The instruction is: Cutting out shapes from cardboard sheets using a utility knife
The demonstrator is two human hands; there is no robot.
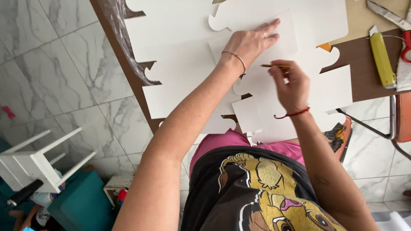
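Observation:
Several large white cardboard sheets [171, 81] with scalloped cut-outs along their edges lie overlapped on a brown table [128, 68]. My left hand [250, 40] presses flat on a smaller white card [287, 32] on top of them, fingers spread toward the right; a thin bracelet circles that wrist. My right hand [291, 83] holds a yellow pencil [276, 66] just below the card's edge, its tip pointing left against the paper. A red string is tied round the right wrist.
A yellow utility knife [382, 60] lies at the table's right end beside scissors with a red handle [391, 19]. Clear plastic wrap [117, 25] hangs at the table's left edge. A white stool [38, 164] and teal furniture [83, 203] stand on the marble floor.

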